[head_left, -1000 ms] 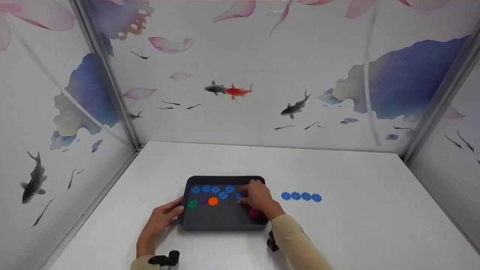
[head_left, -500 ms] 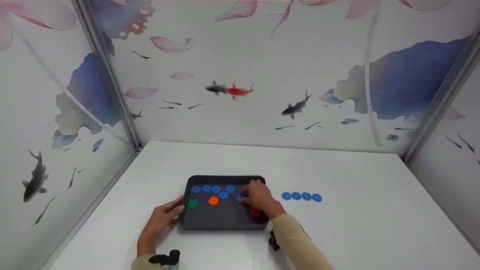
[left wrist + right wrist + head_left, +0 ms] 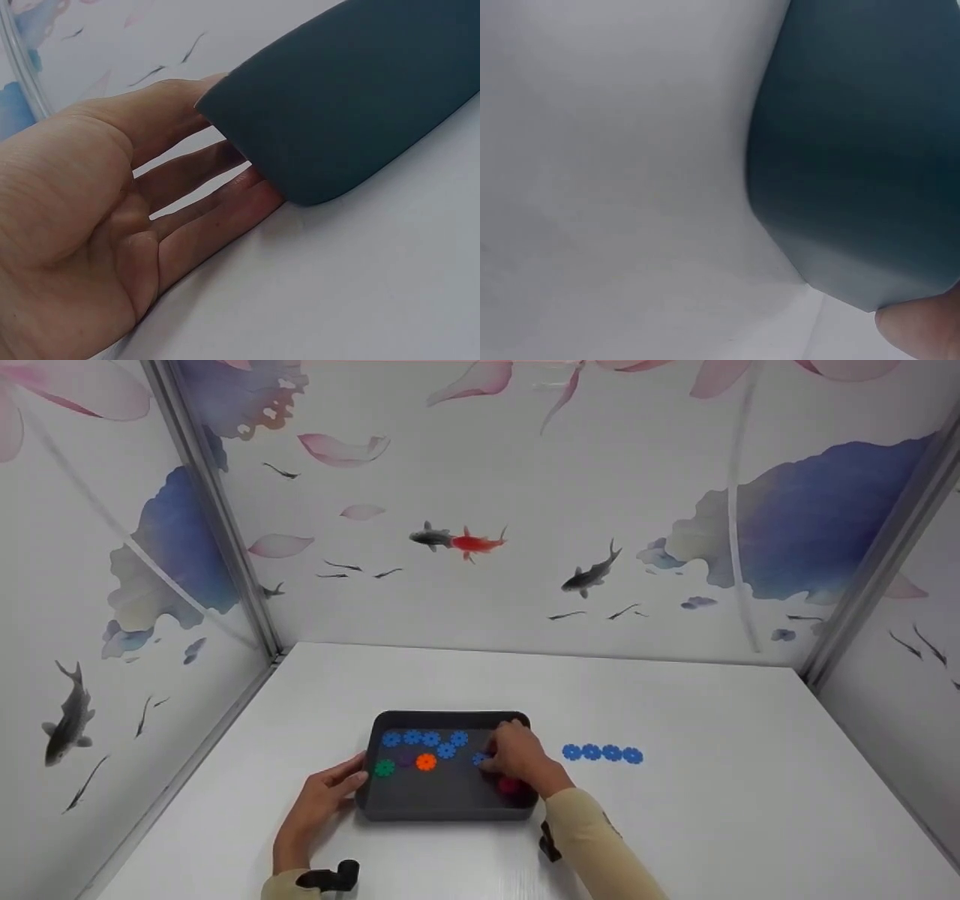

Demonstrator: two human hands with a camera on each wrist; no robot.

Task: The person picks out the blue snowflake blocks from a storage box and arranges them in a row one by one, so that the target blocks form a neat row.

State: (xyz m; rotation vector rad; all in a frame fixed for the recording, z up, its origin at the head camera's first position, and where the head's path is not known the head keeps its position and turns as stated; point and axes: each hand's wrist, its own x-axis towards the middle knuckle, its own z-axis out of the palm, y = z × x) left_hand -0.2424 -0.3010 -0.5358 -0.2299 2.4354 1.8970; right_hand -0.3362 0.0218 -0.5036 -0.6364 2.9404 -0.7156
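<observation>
A dark grey tray (image 3: 442,814) sits on the white table. My left hand (image 3: 319,802) grips its left wall, thumb at the rim and the other fingers against the outer side in the left wrist view. My right hand (image 3: 517,754) reaches over the right side of the tray, thumb and index finger pinching a blue snowflake disc (image 3: 478,759). Several more blue discs (image 3: 431,739) lie along the back of the tray. Nearer the front are a green disc (image 3: 385,768), a purple disc (image 3: 406,760) and an orange disc (image 3: 426,762). A magenta disc (image 3: 508,785) shows beneath my right wrist.
Right of the tray, several blue discs form a row (image 3: 602,752) on the table (image 3: 712,810). Printed wall panels (image 3: 480,607) enclose its back and sides. Each wrist carries a black camera mount, the left mount (image 3: 330,877) standing close to the table.
The right index finger has curled closer to the thumb, and the blue disc at the fingertips has shifted slightly toward me. The left hand and the tray stay put.
</observation>
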